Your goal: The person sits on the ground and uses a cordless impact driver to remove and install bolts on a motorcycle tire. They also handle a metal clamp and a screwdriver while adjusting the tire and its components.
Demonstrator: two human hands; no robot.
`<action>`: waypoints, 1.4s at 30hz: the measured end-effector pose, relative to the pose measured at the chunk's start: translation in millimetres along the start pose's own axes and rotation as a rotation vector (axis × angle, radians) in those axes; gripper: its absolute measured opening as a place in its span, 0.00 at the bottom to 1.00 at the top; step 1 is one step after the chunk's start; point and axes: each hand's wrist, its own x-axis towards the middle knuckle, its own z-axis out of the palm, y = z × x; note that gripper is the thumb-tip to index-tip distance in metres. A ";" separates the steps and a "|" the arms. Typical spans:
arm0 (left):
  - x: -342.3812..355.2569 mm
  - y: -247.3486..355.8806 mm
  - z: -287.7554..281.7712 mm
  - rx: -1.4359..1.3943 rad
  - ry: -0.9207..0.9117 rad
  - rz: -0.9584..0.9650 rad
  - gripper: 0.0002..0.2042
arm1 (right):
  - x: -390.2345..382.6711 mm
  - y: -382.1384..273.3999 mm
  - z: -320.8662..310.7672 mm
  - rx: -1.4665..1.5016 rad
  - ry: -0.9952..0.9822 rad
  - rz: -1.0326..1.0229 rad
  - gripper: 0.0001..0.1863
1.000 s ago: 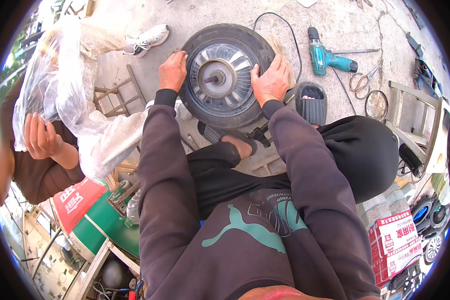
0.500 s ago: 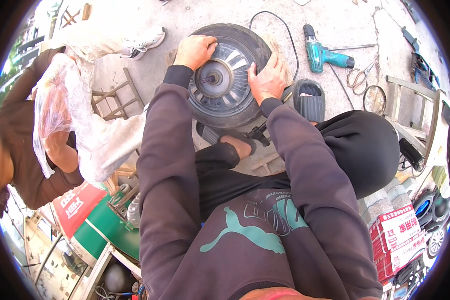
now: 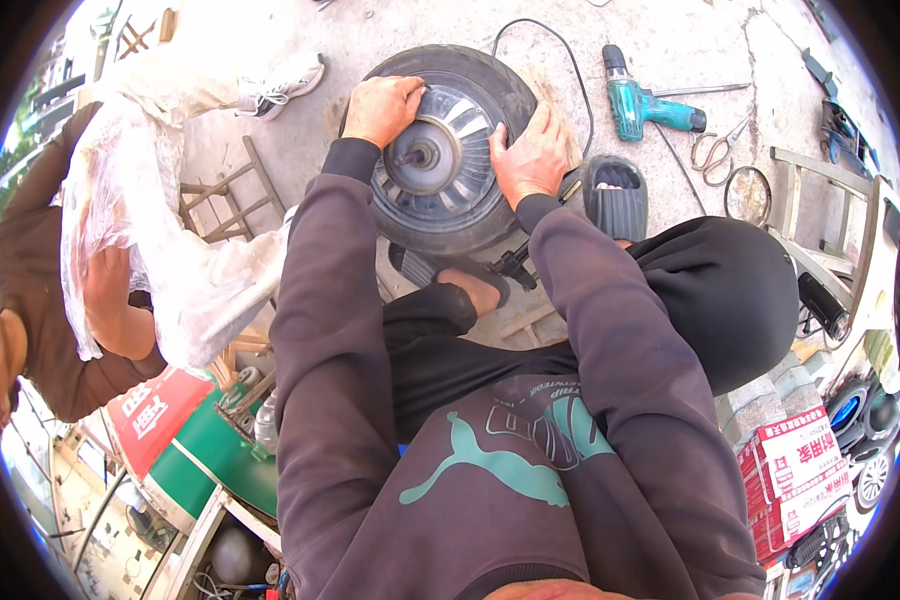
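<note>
A hub-motor wheel with a black rubber tire [image 3: 440,232] and a shiny finned metal hub [image 3: 470,115] lies tilted on the ground before me, its axle stub [image 3: 417,155] facing up. At its upper left, my left hand [image 3: 380,110] is closed over the tire, fingertips curled at the inner edge by the hub. Opposite, my right hand [image 3: 533,158] grips the tire's right side, its thumb on the sidewall. The fingertips there are partly hidden. A black cable [image 3: 570,55] loops out from behind the wheel.
A teal cordless drill [image 3: 635,108], a screwdriver [image 3: 705,90] and scissors [image 3: 715,152] lie right of the wheel. A wooden stool [image 3: 835,215] stands farther right. At left, another person [image 3: 45,290] sits near translucent plastic sheeting [image 3: 140,180]. Red-and-white boxes [image 3: 795,450] sit lower right.
My left hand has slid slightly left and down along the tire. The right hand keeps its hold, and the wheel sits marginally farther left. The other person's arm has shifted a little.
</note>
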 end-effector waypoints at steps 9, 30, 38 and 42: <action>0.5 -11.9 1.7 0.200 -0.097 0.230 0.11 | 0.4 0.4 -0.1 0.001 -0.001 0.001 0.37; 0.3 10.8 -0.2 -0.458 0.060 -0.398 0.22 | -1.1 0.8 -1.5 -0.001 0.024 -0.017 0.37; 2.7 24.9 -9.6 -0.225 0.069 -0.795 0.35 | -1.4 0.5 -5.8 0.011 -0.026 -0.009 0.38; 4.1 -15.9 34.2 -0.748 -0.114 -0.735 0.34 | -5.1 2.9 -1.0 0.050 -0.065 0.059 0.39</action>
